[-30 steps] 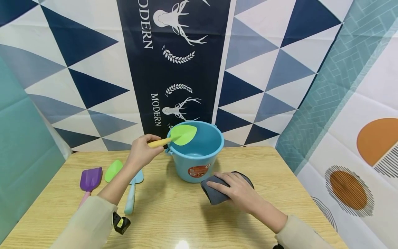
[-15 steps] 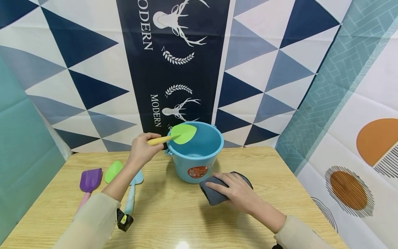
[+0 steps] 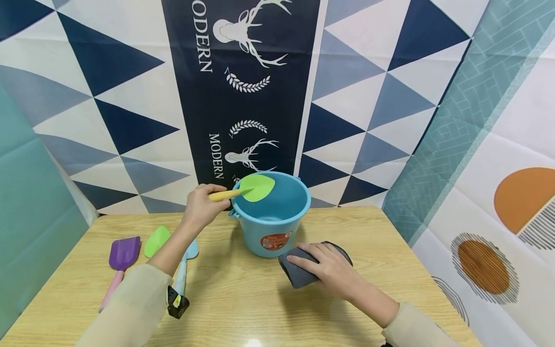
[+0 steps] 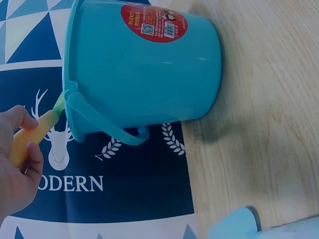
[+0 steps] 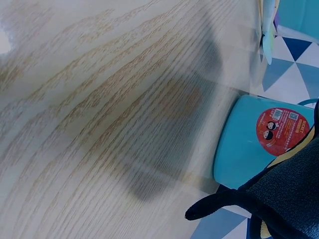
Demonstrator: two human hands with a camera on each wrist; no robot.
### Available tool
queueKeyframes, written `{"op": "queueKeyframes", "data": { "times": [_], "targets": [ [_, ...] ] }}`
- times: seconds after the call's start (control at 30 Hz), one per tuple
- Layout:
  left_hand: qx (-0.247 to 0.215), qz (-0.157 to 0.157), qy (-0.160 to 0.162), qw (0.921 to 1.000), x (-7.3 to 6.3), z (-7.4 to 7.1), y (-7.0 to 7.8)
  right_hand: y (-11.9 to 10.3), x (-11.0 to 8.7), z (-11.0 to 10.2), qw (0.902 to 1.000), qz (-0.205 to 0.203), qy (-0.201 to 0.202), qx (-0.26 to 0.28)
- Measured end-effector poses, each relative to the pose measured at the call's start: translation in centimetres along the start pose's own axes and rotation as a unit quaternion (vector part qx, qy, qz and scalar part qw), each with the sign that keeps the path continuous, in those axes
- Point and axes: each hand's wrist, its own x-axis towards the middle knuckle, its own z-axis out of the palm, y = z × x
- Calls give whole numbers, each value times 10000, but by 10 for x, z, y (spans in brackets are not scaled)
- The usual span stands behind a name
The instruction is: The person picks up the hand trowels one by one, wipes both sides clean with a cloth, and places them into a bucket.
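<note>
My left hand (image 3: 201, 209) grips the yellow handle of a toy shovel (image 3: 257, 187); its light green blade is above the mouth of a blue bucket (image 3: 277, 231), at the left rim. In the left wrist view, thumb and fingers close round the handle (image 4: 31, 133), and the bucket wall hides most of the blade. In front of the bucket, to the right, my right hand (image 3: 331, 270) holds a folded dark grey cloth (image 3: 299, 272) above the table. The same cloth (image 5: 294, 189), dark-edged, partly covers the bucket (image 5: 239, 144) in the right wrist view.
Left of my left forearm lie a purple shovel (image 3: 124, 253) with a pink handle and a green blade (image 3: 157, 241). A light blue shovel (image 3: 181, 274) is partly behind the forearm. Patterned sheets (image 3: 143, 120) stand behind the wooden table (image 3: 243, 299) and at both sides.
My left forearm and sleeve have shifted slightly right, showing more of the pink handle and covering more of the light blue one. Both hands keep their holds; the bucket stands as before.
</note>
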Motion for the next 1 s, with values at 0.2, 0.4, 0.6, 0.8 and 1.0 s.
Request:
{"op": "queueKeyframes", "data": {
  "times": [0.2, 0.4, 0.6, 0.8, 1.0],
  "targets": [
    [55, 58, -142, 9999, 2, 1, 0, 0, -1, -1, 10000, 23, 4, -7],
    [27, 13, -186, 9998, 3, 3, 0, 0, -2, -2, 10000, 13, -16, -28],
    [-62, -22, -137, 9999, 5, 4, 1, 0, -4, -2, 9999, 57, -89, -30],
    [-195, -287, -242, 9991, 7, 4, 2, 0, -6, -1, 9999, 81, -98, -57],
    [-380, -526, -293, 9975, 7, 3, 2, 0, -7, -2, 9999, 70, -94, -59]
  ]
}}
